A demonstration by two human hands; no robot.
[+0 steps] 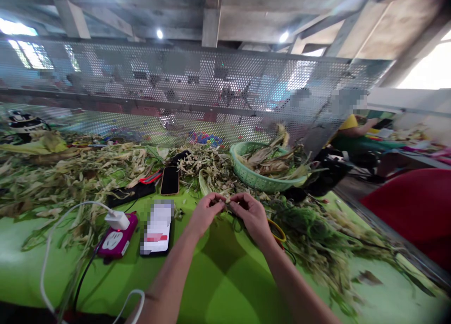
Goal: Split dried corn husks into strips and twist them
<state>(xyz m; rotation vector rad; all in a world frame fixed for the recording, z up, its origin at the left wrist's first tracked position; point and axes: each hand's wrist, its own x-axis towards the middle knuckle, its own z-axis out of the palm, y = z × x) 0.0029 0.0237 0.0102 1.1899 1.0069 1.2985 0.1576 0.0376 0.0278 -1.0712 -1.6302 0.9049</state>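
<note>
Both hands meet over the green tabletop (pixel 225 286), fingertips almost touching. My left hand (pixel 207 213) has its thumb and fingers pinched together, and my right hand (pixel 251 214) pinches from the other side. Between them shows a small pale piece (pixel 227 201) that looks like dried corn husk; its details are too small to make out. Just beyond the hands lies a heap of small, pale, twisted husk pieces (pixel 207 166). A yellow ring (pixel 278 231) lies by my right wrist, partly hidden behind it.
A green basket (pixel 269 185) holds dry husks. Husk strips (pixel 116 166) and green fibres (pixel 317 239) spread on both sides. To the left are a lit phone (pixel 157 227), a dark phone (pixel 170 181), a red-handled tool (pixel 151 177) and a purple power strip (pixel 118 237). Behind stands a perforated metal screen (pixel 176 75).
</note>
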